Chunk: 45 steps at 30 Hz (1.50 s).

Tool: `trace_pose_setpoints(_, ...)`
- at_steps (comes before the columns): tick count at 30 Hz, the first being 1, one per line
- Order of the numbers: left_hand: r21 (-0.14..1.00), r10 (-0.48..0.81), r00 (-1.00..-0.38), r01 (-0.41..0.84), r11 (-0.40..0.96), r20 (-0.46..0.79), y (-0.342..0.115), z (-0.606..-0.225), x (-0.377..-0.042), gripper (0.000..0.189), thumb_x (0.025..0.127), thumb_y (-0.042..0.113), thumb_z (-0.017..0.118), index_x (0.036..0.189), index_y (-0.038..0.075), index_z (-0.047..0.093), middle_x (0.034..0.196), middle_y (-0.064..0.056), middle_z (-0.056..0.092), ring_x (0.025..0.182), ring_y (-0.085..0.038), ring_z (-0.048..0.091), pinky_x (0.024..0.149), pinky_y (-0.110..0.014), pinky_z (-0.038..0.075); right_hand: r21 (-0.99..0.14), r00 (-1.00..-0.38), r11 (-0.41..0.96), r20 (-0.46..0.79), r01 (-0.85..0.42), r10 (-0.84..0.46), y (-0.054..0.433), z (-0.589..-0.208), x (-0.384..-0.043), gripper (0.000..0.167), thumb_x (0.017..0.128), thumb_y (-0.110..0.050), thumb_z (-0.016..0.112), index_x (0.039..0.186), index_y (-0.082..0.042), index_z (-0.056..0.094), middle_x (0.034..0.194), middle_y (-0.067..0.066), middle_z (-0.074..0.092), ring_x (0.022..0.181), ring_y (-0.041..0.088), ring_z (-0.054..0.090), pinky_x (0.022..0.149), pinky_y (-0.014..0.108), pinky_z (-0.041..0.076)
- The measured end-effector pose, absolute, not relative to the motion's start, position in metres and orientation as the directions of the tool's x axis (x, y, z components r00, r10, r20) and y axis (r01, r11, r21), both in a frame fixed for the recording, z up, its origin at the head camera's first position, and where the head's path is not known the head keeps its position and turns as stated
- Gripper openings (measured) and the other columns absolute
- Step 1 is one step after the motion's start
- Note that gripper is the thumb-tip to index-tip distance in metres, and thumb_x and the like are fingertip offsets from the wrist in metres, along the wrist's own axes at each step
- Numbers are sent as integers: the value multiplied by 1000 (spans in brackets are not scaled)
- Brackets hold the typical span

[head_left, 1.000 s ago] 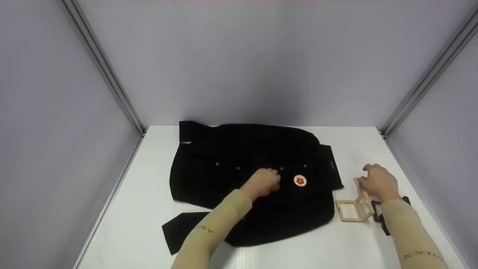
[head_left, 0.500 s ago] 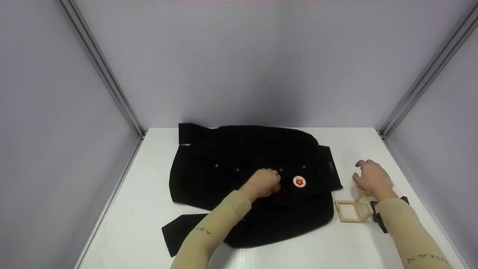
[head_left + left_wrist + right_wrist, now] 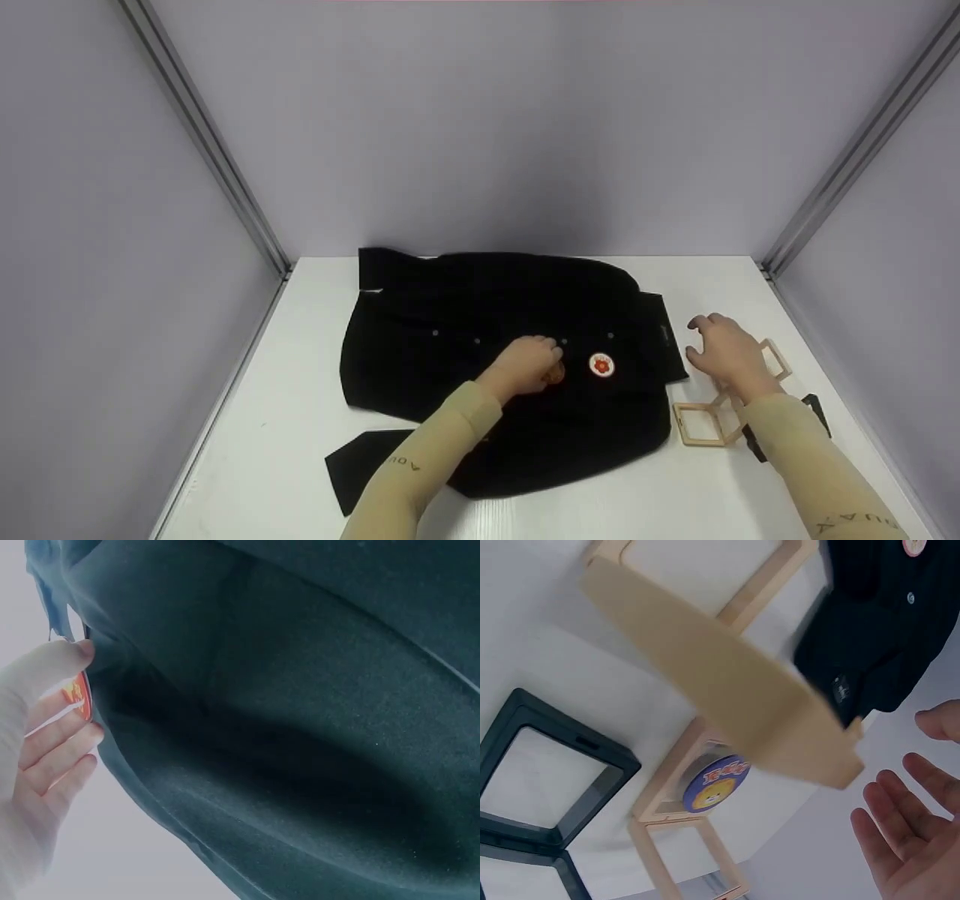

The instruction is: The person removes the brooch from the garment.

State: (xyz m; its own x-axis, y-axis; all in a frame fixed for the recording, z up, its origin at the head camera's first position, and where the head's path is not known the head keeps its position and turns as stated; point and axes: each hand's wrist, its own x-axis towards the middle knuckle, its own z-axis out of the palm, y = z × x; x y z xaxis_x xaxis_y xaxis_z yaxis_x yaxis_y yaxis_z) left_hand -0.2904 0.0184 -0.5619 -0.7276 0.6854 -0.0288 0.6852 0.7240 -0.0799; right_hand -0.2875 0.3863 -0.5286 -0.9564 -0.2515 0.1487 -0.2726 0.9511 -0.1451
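Observation:
A black button-front garment (image 3: 465,300) lies spread on the white table, a round white badge with a red flower (image 3: 601,365) on its front. Beside that badge my left hand (image 3: 520,366) holds a round orange-red badge (image 3: 556,373) at the cloth. In the left wrist view the red badge (image 3: 84,695) shows edge-on between thumb and fingers. My right hand (image 3: 726,351) hovers near the collar end, fingers loosely bent, holding nothing. Under its forearm is a hinged wooden-coloured display frame (image 3: 701,444), partly hidden.
Another pale frame part (image 3: 778,360) stands right of my right hand. In the right wrist view, a blue bear badge (image 3: 716,784) sits in a wooden frame beside a dark hinged frame (image 3: 577,742). Panel walls (image 3: 525,127) enclose the table's back and sides.
My right hand has moved left and slightly away from me, off the wooden frames toward the garment. The left hand has barely shifted, and more of the orange-red badge shows.

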Motion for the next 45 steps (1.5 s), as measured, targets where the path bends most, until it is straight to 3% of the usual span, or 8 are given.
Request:
trace_pose_setpoints(4, -68, 684, -729, 684, 727, -22, 18, -560, -291, 24, 89, 26, 85, 107, 19, 69, 106, 3, 67, 100, -15, 66, 97, -32, 57, -139, -951, 947, 148, -290, -270, 378, -528, -288, 45, 87, -19, 71, 124, 6, 65, 114, 29, 67, 104, 48, 66, 82, 62, 58)
trace_pose_setpoints(21, -71, 692, -721, 690, 721, 28, 16, -557, -294, 40, 89, 39, 84, 120, 17, 71, 115, 1, 70, 108, -17, 68, 102, -34, 57, -190, -900, 885, 197, -425, -389, 326, -527, -284, 41, 86, -15, 80, 120, 5, 67, 111, 23, 68, 105, 43, 68, 95, 57, 57)
trace_pose_setpoints(31, -31, 686, -722, 687, 726, 94, 16, -555, -293, 42, 90, 43, 84, 119, 15, 71, 113, 1, 69, 107, -17, 68, 104, -34, 56, -189, -855, 844, 250, -502, -453, 303, -539, -282, 43, 84, -16, 84, 119, 3, 69, 106, 17, 69, 99, 36, 68, 90, 53, 58)
trace_pose_setpoints(45, -15, 676, -721, 682, 731, 153, 12, -555, -292, 46, 90, 46, 82, 120, 14, 71, 116, -1, 69, 109, -19, 68, 107, -35, 55, -222, -829, 805, 264, -550, -493, 273, -544, -281, 46, 82, -15, 86, 121, 1, 69, 111, 15, 71, 105, 34, 69, 94, 51, 58)
